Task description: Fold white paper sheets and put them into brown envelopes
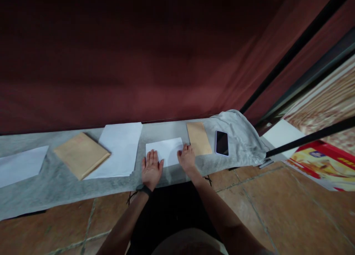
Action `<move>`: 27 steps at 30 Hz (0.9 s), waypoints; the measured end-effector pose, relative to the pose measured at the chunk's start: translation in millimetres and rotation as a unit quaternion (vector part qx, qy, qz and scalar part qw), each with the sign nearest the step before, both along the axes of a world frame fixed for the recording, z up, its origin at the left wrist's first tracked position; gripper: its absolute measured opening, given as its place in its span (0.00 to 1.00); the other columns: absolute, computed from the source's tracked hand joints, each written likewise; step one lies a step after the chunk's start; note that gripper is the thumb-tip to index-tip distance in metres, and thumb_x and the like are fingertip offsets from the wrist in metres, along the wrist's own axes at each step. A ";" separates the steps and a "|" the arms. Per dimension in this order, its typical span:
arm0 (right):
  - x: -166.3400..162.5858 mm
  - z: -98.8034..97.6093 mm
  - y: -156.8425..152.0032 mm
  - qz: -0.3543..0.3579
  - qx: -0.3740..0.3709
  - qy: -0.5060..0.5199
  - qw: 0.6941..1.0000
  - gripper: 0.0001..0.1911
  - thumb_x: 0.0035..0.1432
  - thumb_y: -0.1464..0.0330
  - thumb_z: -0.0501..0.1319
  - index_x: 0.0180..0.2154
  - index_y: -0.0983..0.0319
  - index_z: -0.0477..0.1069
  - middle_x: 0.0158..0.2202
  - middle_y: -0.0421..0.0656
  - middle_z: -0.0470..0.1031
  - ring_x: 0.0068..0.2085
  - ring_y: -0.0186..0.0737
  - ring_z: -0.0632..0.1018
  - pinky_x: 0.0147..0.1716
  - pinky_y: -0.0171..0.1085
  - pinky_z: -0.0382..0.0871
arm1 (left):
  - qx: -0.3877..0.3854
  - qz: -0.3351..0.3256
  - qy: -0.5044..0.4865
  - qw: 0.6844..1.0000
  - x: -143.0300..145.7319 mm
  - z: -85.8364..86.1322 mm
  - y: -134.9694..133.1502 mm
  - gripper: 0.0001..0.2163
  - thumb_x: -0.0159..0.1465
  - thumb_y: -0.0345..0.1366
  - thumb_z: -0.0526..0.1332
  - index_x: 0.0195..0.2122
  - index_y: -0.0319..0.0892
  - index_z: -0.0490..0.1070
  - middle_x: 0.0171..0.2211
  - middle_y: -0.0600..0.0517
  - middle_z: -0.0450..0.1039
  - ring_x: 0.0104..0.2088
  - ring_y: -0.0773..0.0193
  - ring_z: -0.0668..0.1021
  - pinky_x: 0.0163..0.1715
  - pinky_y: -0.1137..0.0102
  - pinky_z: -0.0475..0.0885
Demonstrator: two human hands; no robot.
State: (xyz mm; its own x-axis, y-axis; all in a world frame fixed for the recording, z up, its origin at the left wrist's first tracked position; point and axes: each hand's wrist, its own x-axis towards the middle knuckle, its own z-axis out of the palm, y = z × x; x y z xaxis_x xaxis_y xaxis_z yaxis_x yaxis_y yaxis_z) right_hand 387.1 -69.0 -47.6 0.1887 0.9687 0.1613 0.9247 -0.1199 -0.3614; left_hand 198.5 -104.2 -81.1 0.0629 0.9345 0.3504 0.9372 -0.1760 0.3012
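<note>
White paper [168,148] | on grey cloth [63,192], beside brown paper [199,138] | left hand [151,168] flat, thumb apart; right hand [186,158] curled at edge, pinch cannot be told | step: apparently steadying | next calls for: even pressure

Plain white covers the folded paper sheet [166,147], the larger paper stack [122,147] and the far-left sheet [22,164], while the envelope bundle [80,154] — faintly marked in red — and the small envelope [199,138] are tan, all against a mottled grey cloth [69,190]. The smartphone [222,143] pairs a black screen with a lilac edge; the wristband [144,188] and trousers [172,207] are black. Deep red colours the curtain [166,81], orange-brown the floor tiles [235,205] with greyish joint lines, and red, yellow and white the printed food panel [324,164] — below a streaked brown-and-cream picture [332,92].
</note>
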 end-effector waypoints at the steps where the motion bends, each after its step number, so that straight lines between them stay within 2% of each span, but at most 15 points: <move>1: -0.9 1.3 4.2 -0.010 -0.012 -0.002 1.000 0.20 0.62 0.68 0.57 0.53 0.72 0.70 0.47 0.62 0.77 0.49 0.57 0.76 0.51 0.50 0.69 | 0.009 0.012 -0.007 1.000 0.1 -0.1 -7.1 0.31 0.72 0.49 0.46 0.73 0.41 0.46 0.70 0.39 0.55 0.70 0.47 0.58 0.67 0.44 0.53; 5: -1.7 0.4 10.5 -0.022 -0.035 0.026 0.999 0.17 0.60 0.70 0.58 0.50 0.68 0.72 0.43 0.57 0.79 0.46 0.53 0.79 0.48 0.46 0.71 | 0.015 0.026 -0.029 0.999 3.5 2.1 -19.8 0.31 0.72 0.49 0.46 0.72 0.39 0.47 0.69 0.37 0.55 0.70 0.44 0.59 0.66 0.41 0.54; 8: 2.2 7.0 12.4 0.027 -0.032 0.101 0.994 0.14 0.63 0.69 0.55 0.47 0.61 0.75 0.36 0.48 0.81 0.38 0.47 0.81 0.40 0.40 0.73 | -0.006 0.022 -0.059 0.998 2.3 5.2 -19.1 0.31 0.72 0.50 0.45 0.72 0.40 0.49 0.69 0.38 0.55 0.70 0.45 0.58 0.67 0.41 0.53; 10: 7.3 24.1 15.9 0.064 -0.017 0.138 0.988 0.14 0.66 0.68 0.53 0.45 0.58 0.76 0.33 0.42 0.81 0.35 0.43 0.81 0.35 0.36 0.73 | -0.014 0.016 -0.106 0.994 -2.5 8.8 -16.9 0.30 0.72 0.50 0.45 0.71 0.43 0.51 0.70 0.41 0.55 0.70 0.47 0.58 0.68 0.42 0.53; 13: 16.3 66.7 19.3 0.116 0.055 0.172 0.977 0.16 0.71 0.64 0.50 0.48 0.60 0.74 0.36 0.41 0.81 0.36 0.41 0.81 0.35 0.34 0.73 | 0.001 0.032 -0.216 0.976 -13.3 17.6 -13.9 0.28 0.73 0.50 0.44 0.71 0.46 0.51 0.71 0.44 0.53 0.71 0.51 0.57 0.68 0.47 0.55; 15: 20.5 93.9 15.9 0.156 0.124 0.162 0.967 0.18 0.73 0.63 0.47 0.51 0.60 0.73 0.43 0.43 0.81 0.42 0.41 0.80 0.40 0.35 0.73 | 0.019 0.058 -0.266 0.962 -20.0 25.0 -14.0 0.27 0.73 0.49 0.44 0.71 0.47 0.50 0.71 0.44 0.52 0.71 0.52 0.57 0.69 0.49 0.55; 17: 22.1 107.3 6.5 0.214 0.154 0.123 0.957 0.18 0.73 0.65 0.47 0.53 0.60 0.73 0.48 0.45 0.79 0.50 0.43 0.78 0.51 0.39 0.71 | 0.037 0.076 -0.282 0.956 -24.8 31.8 -16.7 0.27 0.74 0.49 0.44 0.71 0.46 0.51 0.71 0.44 0.54 0.70 0.54 0.58 0.70 0.52 0.55; 19: 21.7 101.4 -7.5 0.292 0.148 0.070 0.942 0.16 0.72 0.68 0.49 0.52 0.59 0.73 0.51 0.44 0.78 0.54 0.42 0.76 0.58 0.42 0.67 | 0.055 0.082 -0.285 0.953 -27.9 36.5 -21.9 0.26 0.74 0.48 0.44 0.70 0.46 0.53 0.70 0.44 0.55 0.70 0.56 0.59 0.69 0.55 0.57; 22: 20.9 65.4 -31.3 0.381 0.120 -0.001 0.917 0.15 0.69 0.74 0.53 0.50 0.59 0.75 0.53 0.45 0.78 0.55 0.41 0.75 0.63 0.44 0.64 | 0.075 0.088 -0.290 0.950 -31.2 38.5 -30.3 0.25 0.74 0.47 0.44 0.70 0.46 0.54 0.69 0.45 0.58 0.69 0.57 0.61 0.69 0.57 0.58; 25: 23.5 25.9 -52.8 0.399 0.089 -0.020 0.912 0.14 0.66 0.76 0.56 0.48 0.60 0.75 0.53 0.46 0.78 0.56 0.41 0.75 0.63 0.44 0.65 | 0.054 0.076 -0.287 0.954 -31.9 37.2 -31.6 0.25 0.74 0.47 0.44 0.70 0.46 0.54 0.68 0.45 0.60 0.68 0.57 0.62 0.68 0.55 0.60; 27: 27.0 8.7 -63.5 0.406 0.074 -0.016 0.911 0.16 0.66 0.77 0.56 0.50 0.59 0.75 0.55 0.45 0.77 0.57 0.40 0.75 0.63 0.43 0.66 | 0.012 0.018 -0.253 0.967 -27.2 36.6 -25.3 0.25 0.74 0.48 0.45 0.69 0.46 0.56 0.68 0.45 0.60 0.69 0.57 0.62 0.68 0.54 0.60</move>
